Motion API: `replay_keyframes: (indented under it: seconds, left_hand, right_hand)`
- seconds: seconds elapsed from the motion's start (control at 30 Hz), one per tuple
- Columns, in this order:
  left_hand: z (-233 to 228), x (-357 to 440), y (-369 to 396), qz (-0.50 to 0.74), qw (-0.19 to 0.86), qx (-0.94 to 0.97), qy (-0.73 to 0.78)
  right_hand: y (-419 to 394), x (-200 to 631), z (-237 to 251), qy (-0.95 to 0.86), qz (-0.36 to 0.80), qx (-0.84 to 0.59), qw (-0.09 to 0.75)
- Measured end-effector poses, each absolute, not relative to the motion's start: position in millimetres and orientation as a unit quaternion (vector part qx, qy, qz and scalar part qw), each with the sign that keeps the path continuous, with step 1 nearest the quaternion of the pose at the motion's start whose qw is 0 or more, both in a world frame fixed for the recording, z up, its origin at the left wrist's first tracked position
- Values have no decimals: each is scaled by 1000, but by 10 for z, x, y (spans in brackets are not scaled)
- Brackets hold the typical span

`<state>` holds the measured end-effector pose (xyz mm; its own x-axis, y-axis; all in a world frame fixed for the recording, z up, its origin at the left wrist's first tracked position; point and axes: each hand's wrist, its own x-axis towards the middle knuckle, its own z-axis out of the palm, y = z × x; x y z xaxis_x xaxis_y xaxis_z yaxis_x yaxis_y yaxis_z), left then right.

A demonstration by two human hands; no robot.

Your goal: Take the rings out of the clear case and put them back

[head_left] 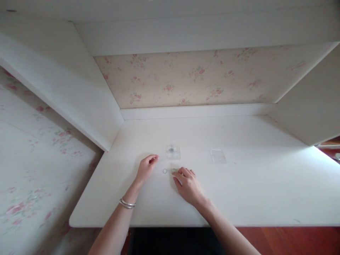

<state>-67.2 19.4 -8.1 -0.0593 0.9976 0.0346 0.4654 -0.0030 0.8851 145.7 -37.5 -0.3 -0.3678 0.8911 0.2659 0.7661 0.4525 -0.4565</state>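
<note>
A small greenish item [174, 170] is lying on the white desk [252, 191], right at the fingertips of the person's right hand [188, 184], which is partly covering it. The right fingers are bending down over it, but whether they are pinching it or only touching it cannot be told. Just to the left of the greenish item, a thin ring [165, 171] is lying flat on the desk, apart from both hands. The left hand [148, 164] is resting near the ring with its fingers curling in and thumb and forefinger close together; whether anything is sitting between them cannot be told. Beyond the ring, between the hands, a clear square case [177, 156] is lying with a small dark round piece [171, 150] showing in it. Farther right, well apart from the case, a clear flat piece [218, 156] is lying alone. Silvery bangles [127, 203] are circling the left wrist. Behind the desk, flowered wallpaper [186, 78] is showing.
</note>
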Motion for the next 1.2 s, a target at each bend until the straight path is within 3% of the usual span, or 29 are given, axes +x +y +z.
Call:
replay_keyframes:
  seconds: [0.23,0.5,0.67,0.97,1.2]
  left_hand:
    - [-32,-728,181,391,364,583,612]
    - [-52,-720,172,390,372,592,599]
    - [-39,-708,149,375,387,601,590]
    - [-74,-714,134,361,395,609,586]
    - [-85,-714,118,368,407,601,581]
  right_hand:
    - [-208,1096,157,-843,114,-513,113]
    - [-173,971,99,-833,97,-538,80]
    - [-150,957,93,-855,89,-501,100]
    - [437,1247,118,-774,124,-566,257]
    - [743,1171,138,-779,112,-574,225]
